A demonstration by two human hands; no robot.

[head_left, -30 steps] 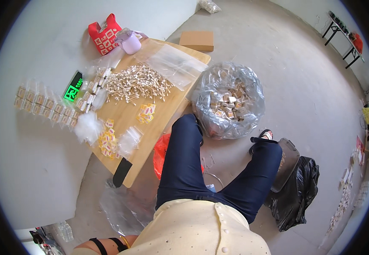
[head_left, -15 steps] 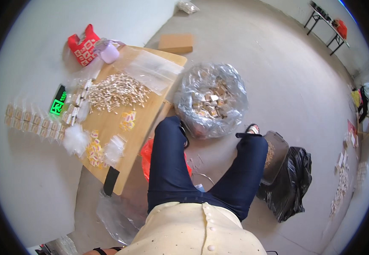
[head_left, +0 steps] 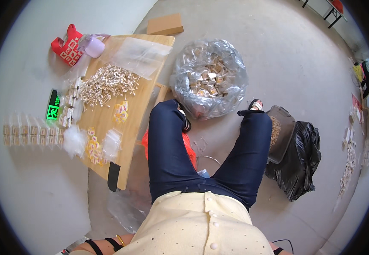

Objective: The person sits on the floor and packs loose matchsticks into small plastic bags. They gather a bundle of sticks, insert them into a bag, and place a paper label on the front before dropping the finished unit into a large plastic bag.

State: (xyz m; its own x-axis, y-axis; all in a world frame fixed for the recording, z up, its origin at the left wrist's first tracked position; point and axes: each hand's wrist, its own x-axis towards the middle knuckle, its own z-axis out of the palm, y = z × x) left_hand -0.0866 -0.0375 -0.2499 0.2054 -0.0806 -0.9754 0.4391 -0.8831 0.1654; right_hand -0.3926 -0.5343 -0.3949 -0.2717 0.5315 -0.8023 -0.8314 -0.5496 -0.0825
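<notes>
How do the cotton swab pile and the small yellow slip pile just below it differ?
Size: the cotton swab pile spreads wide; the yellow slip pile covers a small patch.
Shape: the swab pile is thin, white-tipped sticks; the slip pile is flat yellow-and-white pieces.
Place: the slip pile lies nearer the person than the swab pile.
Shared: both lie loose on the wooden table.

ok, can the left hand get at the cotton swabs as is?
Probably, perhaps with a lean: nothing covers the swabs on the table, though the left hand itself is out of view.
</notes>
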